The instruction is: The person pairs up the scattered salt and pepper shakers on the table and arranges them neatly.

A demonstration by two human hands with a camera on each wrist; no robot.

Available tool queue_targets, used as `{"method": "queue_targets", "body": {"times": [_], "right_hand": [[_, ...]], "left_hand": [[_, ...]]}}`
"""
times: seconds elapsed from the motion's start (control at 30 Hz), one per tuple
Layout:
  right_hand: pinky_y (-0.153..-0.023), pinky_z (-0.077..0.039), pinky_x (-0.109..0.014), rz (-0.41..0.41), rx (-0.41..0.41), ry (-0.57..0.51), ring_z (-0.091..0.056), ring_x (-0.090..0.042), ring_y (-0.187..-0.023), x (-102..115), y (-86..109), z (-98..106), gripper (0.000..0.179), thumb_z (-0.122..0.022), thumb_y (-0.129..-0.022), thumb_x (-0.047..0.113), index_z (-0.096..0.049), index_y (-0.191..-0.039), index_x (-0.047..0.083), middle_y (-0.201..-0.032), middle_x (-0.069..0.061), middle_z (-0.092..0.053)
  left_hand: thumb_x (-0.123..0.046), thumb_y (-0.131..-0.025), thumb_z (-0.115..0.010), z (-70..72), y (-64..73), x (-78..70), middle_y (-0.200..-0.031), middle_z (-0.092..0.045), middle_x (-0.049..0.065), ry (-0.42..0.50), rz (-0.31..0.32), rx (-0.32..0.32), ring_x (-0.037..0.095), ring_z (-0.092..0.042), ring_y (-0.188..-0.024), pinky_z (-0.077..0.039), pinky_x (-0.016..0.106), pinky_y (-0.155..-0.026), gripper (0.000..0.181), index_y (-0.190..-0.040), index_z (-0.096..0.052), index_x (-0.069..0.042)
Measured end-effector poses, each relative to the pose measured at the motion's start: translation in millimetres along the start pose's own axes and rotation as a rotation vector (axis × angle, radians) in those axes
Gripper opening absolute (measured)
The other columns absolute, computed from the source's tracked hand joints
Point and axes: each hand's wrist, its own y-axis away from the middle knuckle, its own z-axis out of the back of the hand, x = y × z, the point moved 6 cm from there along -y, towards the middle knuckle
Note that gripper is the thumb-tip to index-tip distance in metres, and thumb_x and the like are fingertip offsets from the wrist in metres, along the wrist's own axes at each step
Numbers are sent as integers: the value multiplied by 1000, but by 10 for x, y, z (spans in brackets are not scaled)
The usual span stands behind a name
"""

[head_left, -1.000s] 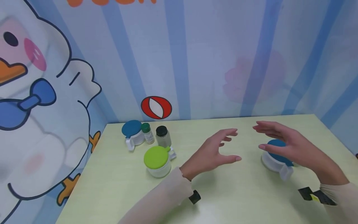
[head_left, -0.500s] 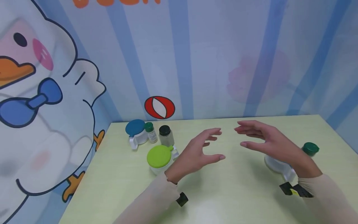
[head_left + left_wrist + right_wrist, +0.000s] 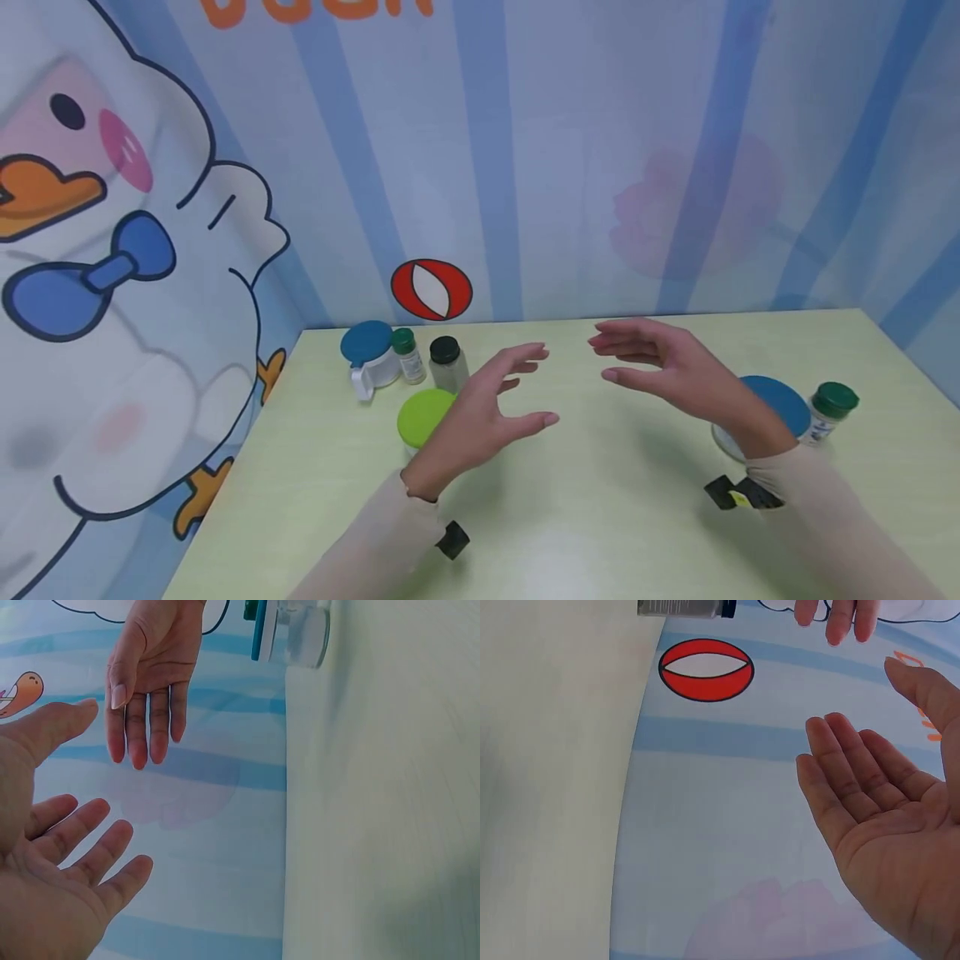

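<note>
My left hand (image 3: 480,412) hovers above the table with fingers spread and thumb apart, holding nothing. Facing it across a gap, my right hand (image 3: 678,371) is also raised, its fingers extended and its palm bare in the right wrist view. Behind the left hand, and partly hidden by it, stands a jar with a lime-green lid (image 3: 423,417). A small jar with a black cap (image 3: 446,354) is just beyond. Below the right wrist, a blue-lidded container (image 3: 780,404) is partly covered by the forearm. Beside it stands a green-capped shaker bottle (image 3: 834,402).
At the back left stand a white-handled container with a blue lid (image 3: 367,342) and a small green-capped bottle (image 3: 408,358). The pale table (image 3: 585,533) ends at a blue striped backdrop (image 3: 555,167) with a cartoon duck (image 3: 150,317) on the left.
Both hands have moved left in the head view, keeping their poses. The left hand covers more of the lime-lidded jar; the green-capped shaker at right has come into view.
</note>
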Motion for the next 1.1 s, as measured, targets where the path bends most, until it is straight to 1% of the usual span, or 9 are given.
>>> {"method": "queue_targets", "body": {"times": [0.07, 0.2, 0.3, 0.5, 0.57, 0.67, 0.83, 0.93, 1.1], "right_hand": [[-98, -52, -22, -3, 6, -7, -61, -23, -128, 1, -45, -49, 56, -71, -97, 24, -50, -148, 18, -140, -4, -61], [-99, -53, -25, -14, 8, -34, -60, -23, -128, 6, -136, -130, 57, -73, -95, 27, -51, -147, 20, -139, -3, -62], [-101, -52, -28, -12, 19, -60, -59, -26, -129, 7, -217, -212, 57, -73, -95, 27, -51, -147, 19, -140, -5, -61], [-105, -51, -38, 20, 39, -81, -59, -26, -129, -23, -408, -394, 58, -75, -94, 28, -52, -146, 17, -140, -5, -61], [-106, -50, -43, 27, 41, -80, -61, -25, -127, -31, -475, -450, 57, -76, -93, 28, -54, -145, 16, -139, -6, -62], [-106, -49, -46, 33, 42, -83, -63, -22, -124, -40, -566, -530, 56, -77, -92, 27, -56, -143, 15, -136, -6, -64], [-105, -51, -43, 18, 42, -105, -65, -21, -122, -43, -685, -647, 55, -77, -92, 27, -57, -141, 15, -133, -3, -65], [-104, -51, -41, 11, 41, -115, -65, -22, -121, -57, -754, -716, 54, -77, -92, 27, -58, -141, 14, -133, -4, -66], [-104, -52, -42, -8, 37, -110, -65, -22, -120, -79, -864, -816, 54, -77, -92, 28, -58, -140, 14, -132, -6, -66]], "left_hand": [[-26, -88, -82, 58, 41, 16, -148, -49, -14, -1, 6, -11, 13, -50, -135, -45, 43, -111, 73, -150, -44, -35], [-25, -87, -82, 146, 110, 47, -148, -49, -12, -3, 12, -25, 19, -50, -136, -45, 46, -111, 73, -149, -44, -33], [-25, -87, -83, 206, 165, 82, -148, -50, -10, -8, 19, -41, 22, -50, -137, -45, 48, -111, 74, -149, -45, -32], [-23, -86, -83, 343, 266, 148, -147, -51, -9, -66, 26, -92, 18, -51, -135, -46, 51, -109, 75, -150, -44, -31], [-23, -86, -84, 389, 300, 176, -147, -51, -8, -82, 36, -111, 18, -51, -135, -46, 51, -109, 75, -149, -45, -30], [-23, -86, -84, 457, 351, 223, -147, -52, -8, -96, 44, -140, 19, -51, -135, -47, 49, -108, 74, -149, -45, -29], [-22, -86, -84, 565, 431, 312, -147, -51, -11, -125, 66, -182, 17, -52, -135, -49, 44, -107, 73, -148, -46, -31], [-22, -85, -84, 614, 474, 354, -146, -51, -11, -135, 75, -204, 17, -51, -135, -50, 45, -107, 72, -147, -47, -29], [-20, -85, -84, 666, 532, 397, -146, -51, -7, -150, 93, -229, 20, -48, -136, -49, 47, -107, 74, -149, -47, -22]]}}
